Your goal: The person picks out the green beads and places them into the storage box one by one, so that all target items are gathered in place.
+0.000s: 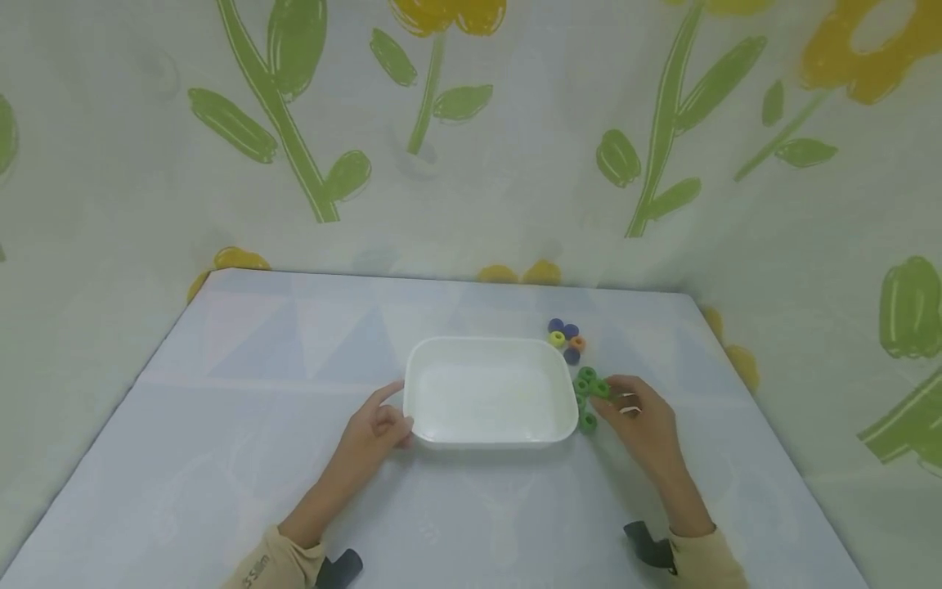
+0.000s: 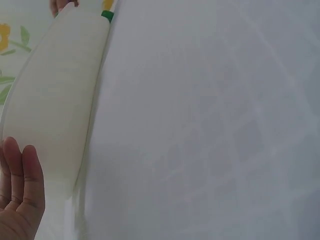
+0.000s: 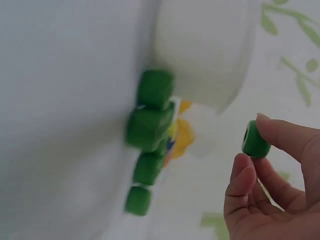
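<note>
A white rectangular tray (image 1: pixel 489 393) stands on the table, its inside bare. My left hand (image 1: pixel 379 425) holds its left end, with the thumb at the near left corner of the rim. In the left wrist view, fingertips (image 2: pixel 31 155) lie against the tray's outer wall. Off the tray's right end, my right hand (image 1: pixel 651 421) pinches a green bead (image 3: pixel 256 141) between thumb and fingers, held up clear of the others. Several more green beads (image 3: pixel 148 170) stand in a line beside the tray's right wall.
Beyond the green beads, near the tray's far right corner, lie purple beads (image 1: pixel 571 356), a yellow bead (image 1: pixel 557 338) and an orange bead (image 1: pixel 577 343). The pale patterned table (image 1: pixel 257 458) ends at a flower-printed backdrop (image 1: pixel 515 164).
</note>
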`<act>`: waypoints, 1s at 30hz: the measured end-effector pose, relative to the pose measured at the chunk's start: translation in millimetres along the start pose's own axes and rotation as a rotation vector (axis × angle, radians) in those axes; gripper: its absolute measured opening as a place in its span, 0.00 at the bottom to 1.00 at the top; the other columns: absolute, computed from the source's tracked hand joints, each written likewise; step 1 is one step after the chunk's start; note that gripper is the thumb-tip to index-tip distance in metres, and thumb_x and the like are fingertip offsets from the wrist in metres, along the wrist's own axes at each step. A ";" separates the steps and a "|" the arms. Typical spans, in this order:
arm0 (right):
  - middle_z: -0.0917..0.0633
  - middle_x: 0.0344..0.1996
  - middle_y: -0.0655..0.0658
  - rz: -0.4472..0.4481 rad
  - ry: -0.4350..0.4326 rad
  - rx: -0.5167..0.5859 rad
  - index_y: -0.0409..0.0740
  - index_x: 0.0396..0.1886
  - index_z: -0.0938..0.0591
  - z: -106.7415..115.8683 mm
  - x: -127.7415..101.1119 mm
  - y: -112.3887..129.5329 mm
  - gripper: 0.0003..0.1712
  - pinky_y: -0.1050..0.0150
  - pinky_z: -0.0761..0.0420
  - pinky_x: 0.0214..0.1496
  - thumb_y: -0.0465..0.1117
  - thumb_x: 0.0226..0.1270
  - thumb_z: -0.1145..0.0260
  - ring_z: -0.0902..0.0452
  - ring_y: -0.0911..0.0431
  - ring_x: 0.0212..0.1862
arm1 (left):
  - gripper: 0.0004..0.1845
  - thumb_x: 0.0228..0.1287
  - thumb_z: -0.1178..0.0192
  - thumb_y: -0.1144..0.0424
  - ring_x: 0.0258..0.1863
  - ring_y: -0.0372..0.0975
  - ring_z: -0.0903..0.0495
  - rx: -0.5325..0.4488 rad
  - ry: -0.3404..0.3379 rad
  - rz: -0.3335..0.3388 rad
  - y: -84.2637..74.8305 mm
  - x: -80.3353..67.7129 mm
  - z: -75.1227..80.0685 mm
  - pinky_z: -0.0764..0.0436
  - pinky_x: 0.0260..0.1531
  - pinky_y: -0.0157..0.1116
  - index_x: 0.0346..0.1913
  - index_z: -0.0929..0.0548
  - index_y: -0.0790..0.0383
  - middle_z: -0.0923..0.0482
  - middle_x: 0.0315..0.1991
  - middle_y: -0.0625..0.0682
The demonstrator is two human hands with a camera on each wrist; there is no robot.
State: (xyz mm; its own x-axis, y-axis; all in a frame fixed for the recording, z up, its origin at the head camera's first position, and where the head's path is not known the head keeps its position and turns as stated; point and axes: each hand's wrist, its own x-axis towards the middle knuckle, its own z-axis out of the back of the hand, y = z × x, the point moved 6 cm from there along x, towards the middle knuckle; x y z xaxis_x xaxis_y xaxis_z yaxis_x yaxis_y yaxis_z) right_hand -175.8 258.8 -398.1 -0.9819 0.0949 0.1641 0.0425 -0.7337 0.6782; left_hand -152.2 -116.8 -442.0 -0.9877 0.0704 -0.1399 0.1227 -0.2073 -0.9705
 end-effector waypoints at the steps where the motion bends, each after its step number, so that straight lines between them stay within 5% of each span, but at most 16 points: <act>1: 0.14 0.45 0.42 0.016 -0.011 0.014 0.41 0.55 0.19 0.2 0.5 7.7 0.21 0.74 0.20 0.39 0.43 0.64 0.28 0.22 0.60 0.41 | 0.33 0.69 0.41 0.68 0.35 0.38 0.16 0.006 -0.001 -0.001 -0.3 0.1 -0.1 0.16 0.42 0.30 0.75 0.37 0.61 0.19 0.34 0.55; 11: 0.14 0.40 0.44 0.235 0.072 0.186 0.45 0.48 0.17 -37.4 4.3 74.0 0.17 0.71 0.21 0.37 0.39 0.59 0.25 0.21 0.59 0.37 | 0.33 0.68 0.42 0.69 0.35 0.38 0.15 0.018 -0.004 0.003 2.6 3.9 -4.6 0.15 0.41 0.30 0.75 0.37 0.61 0.19 0.34 0.55; 21: 0.13 0.38 0.47 0.372 0.264 0.055 0.44 0.42 0.16 -100.3 3.0 109.1 0.14 0.68 0.19 0.36 0.36 0.56 0.24 0.20 0.57 0.33 | 0.34 0.68 0.41 0.70 0.34 0.38 0.15 0.002 0.007 -0.012 5.4 4.0 -6.8 0.15 0.41 0.30 0.75 0.37 0.63 0.18 0.33 0.55; 30: 0.12 0.38 0.51 0.287 0.561 -0.082 0.49 0.42 0.14 -136.5 7.3 116.3 0.11 0.65 0.21 0.44 0.38 0.59 0.26 0.22 0.59 0.38 | 0.33 0.68 0.42 0.68 0.35 0.38 0.16 0.051 -0.005 0.011 1.5 5.9 -5.5 0.15 0.41 0.31 0.75 0.38 0.61 0.18 0.34 0.54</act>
State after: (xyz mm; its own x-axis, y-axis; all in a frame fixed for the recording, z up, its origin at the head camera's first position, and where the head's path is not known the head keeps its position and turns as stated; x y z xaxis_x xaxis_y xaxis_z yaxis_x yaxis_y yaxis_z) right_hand -203.3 82.4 -415.9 -0.8820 -0.4636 -0.0844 0.3255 -0.7289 0.6023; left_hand -157.3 -111.3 -445.4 -0.9868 0.0628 -0.1495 0.1288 -0.2573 -0.9577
